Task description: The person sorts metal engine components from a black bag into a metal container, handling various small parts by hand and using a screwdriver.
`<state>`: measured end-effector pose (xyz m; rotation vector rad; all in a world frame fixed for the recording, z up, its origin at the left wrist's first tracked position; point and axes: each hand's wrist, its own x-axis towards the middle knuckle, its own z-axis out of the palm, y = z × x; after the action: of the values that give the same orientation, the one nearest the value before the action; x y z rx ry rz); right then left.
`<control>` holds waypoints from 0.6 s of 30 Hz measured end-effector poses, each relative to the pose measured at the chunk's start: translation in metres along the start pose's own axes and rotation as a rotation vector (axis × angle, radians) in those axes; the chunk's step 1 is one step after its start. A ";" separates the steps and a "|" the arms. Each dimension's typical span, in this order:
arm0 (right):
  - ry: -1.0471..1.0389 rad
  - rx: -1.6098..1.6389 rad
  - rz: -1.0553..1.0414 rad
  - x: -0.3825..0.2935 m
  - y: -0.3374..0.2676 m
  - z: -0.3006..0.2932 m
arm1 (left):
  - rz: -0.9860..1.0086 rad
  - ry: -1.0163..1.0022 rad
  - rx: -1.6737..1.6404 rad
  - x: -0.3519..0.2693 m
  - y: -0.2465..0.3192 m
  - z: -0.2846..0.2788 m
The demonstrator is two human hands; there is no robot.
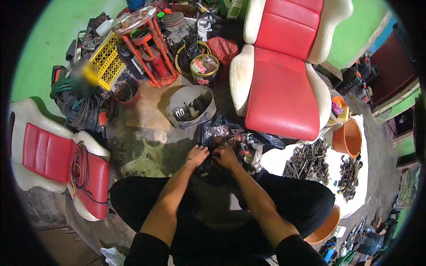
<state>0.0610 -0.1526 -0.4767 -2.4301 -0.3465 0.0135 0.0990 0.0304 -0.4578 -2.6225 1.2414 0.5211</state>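
Observation:
My left hand [198, 155] rests at the left edge of a heap of mixed metal and plastic parts [238, 138] on the floor in front of me. Its fingers point towards the heap, and whether they grip anything is not visible. Close beside it, my right hand [225, 156] reaches into the near side of the heap with bent fingers. Its fingertips are partly hidden among dark parts. Black plastic bagging [271, 140] and a clear plastic bag [215, 131] lie in the heap. Beyond my left hand stands a cut-down grey tub [191, 123] holding a few parts.
A red and white car seat [283, 96] stands ahead; another seat [50, 153], with a coiled hose [80, 166], is at left. To the right, small metal parts [308, 161] and an orange tub [346, 138] lie on a white sheet [361, 189]. An orange metal frame [156, 66] stands further back.

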 end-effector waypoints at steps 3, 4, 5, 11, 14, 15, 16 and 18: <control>-0.036 -0.115 -0.091 0.001 -0.006 0.003 | -0.086 0.072 -0.115 -0.005 -0.009 -0.004; -0.151 -0.234 -0.150 0.000 -0.009 0.005 | -0.091 0.065 -0.115 -0.008 -0.013 -0.005; -0.265 -0.358 -0.200 -0.001 -0.007 0.007 | -0.171 0.099 -0.298 -0.008 -0.016 -0.013; -0.353 -0.362 -0.202 -0.008 -0.023 0.032 | -0.453 0.395 -0.997 -0.014 -0.047 -0.009; -0.319 -0.467 -0.364 -0.004 -0.019 0.037 | -0.528 0.373 -1.283 -0.005 -0.063 0.009; -0.328 -0.464 -0.375 -0.005 -0.033 0.029 | -0.584 0.378 -1.296 -0.012 -0.063 0.008; -0.348 -0.379 -0.324 -0.010 -0.047 0.022 | -0.642 0.383 -1.309 -0.019 -0.064 0.008; -0.353 -0.301 -0.270 -0.015 -0.052 0.020 | -0.620 0.347 -1.290 -0.018 -0.065 0.003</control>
<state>0.0317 -0.1058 -0.4609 -2.6522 -0.8891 0.2941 0.1380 0.0847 -0.4515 -3.9921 -0.1307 0.9722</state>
